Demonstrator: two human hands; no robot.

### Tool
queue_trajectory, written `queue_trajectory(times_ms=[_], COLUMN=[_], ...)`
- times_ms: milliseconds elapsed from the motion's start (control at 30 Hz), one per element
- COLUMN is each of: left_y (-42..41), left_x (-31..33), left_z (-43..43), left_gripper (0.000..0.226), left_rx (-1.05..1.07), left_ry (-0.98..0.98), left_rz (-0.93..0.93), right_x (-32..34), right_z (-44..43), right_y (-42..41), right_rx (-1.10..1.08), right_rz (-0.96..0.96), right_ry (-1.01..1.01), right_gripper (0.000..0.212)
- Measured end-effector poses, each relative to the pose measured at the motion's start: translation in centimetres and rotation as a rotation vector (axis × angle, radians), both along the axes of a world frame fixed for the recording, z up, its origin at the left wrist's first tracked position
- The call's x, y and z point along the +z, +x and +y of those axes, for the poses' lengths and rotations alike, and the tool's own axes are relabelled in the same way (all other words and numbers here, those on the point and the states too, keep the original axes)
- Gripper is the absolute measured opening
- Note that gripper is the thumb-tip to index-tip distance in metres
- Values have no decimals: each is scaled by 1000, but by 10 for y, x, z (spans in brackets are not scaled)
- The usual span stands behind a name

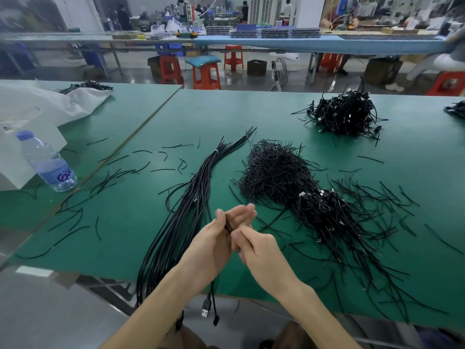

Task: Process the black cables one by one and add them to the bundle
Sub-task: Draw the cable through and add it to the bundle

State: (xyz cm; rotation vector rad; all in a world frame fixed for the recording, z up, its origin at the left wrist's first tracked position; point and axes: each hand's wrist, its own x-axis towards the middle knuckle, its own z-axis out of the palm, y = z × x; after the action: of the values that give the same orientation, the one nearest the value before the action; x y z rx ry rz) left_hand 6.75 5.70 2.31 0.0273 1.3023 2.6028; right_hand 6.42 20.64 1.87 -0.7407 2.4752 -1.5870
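My left hand [216,238] and my right hand [254,245] meet over the near middle of the green table [141,222]. Both pinch one black cable [228,225] between them; its USB plug end [206,308] hangs below my left wrist, past the table edge. To the left lies the bundle [186,212] of straight black cables, tied with a white band near its far end. On the right a tangled heap of coiled black cables [324,212] lies beside a pile of short black offcuts [274,170].
Loose black scraps are scattered across the table. Another cable heap [347,117] sits far right. A water bottle [47,162] and white bags [45,107] lie on the left table. Red stools and workbenches stand beyond.
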Motion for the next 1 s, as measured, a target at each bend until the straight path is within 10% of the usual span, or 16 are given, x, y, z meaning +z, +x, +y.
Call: queue_trajectory(times_ms=[200, 333, 467, 700, 867, 1000], left_y=[-13, -3, 1, 5, -9, -2], left_x=[15, 16, -8, -10, 24, 48], left_z=[-30, -39, -20, -2, -16, -49], left_gripper=[36, 43, 26, 51, 43, 32], left_rx=[85, -259, -416, -72, 159, 115], left_ry=[298, -596, -1171, -343, 539, 206], left_rz=[-99, 259, 388, 157, -101, 77], right_x=[-21, -14, -1, 14, 1, -7], right_z=[22, 36, 22, 2, -4, 19], right_y=[-12, -36, -38, -15, 0, -22], right_rx=[-26, -70, -93, -105, 7, 18], right_rz=[-14, 44, -47, 56, 381, 421], right_ry=[233, 393, 54, -116, 295, 470], right_gripper=[57, 61, 63, 57, 51, 60])
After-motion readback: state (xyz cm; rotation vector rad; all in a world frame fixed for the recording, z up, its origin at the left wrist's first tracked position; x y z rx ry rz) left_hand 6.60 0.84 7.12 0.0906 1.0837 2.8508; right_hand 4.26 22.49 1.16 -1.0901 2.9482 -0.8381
